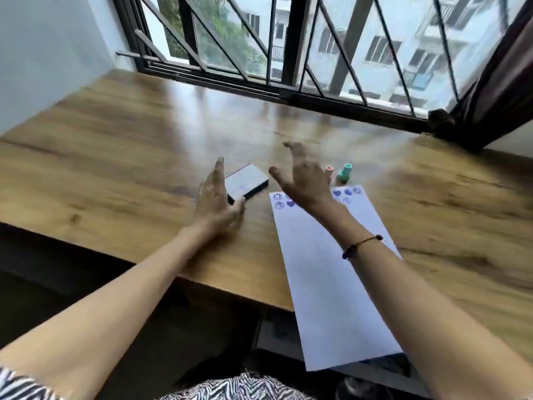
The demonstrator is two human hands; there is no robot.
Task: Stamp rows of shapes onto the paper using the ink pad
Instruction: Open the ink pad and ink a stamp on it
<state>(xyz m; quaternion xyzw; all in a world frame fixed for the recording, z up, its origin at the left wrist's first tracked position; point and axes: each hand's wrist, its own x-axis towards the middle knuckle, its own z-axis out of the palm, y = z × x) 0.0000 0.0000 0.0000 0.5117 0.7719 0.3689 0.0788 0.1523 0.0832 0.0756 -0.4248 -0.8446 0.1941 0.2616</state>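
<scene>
Long white paper sheet (326, 272) overhangs the wooden worktop's (121, 157) near edge, blue stamps at its far end; right hand (302, 180) hovers there, fingers spread, empty. Left hand (215, 203), fingers open, touches the closed rectangular ink pad (245, 181).

A wooden table (121, 145) sits below a barred window (288, 39), curtain (501, 82) at right.

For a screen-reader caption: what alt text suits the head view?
Two bare hands, left hand and right hand, hover open above a wooden desk between a closed ink pad and a paper with blue stamps along its far edge; two stampers stand beyond.
</scene>
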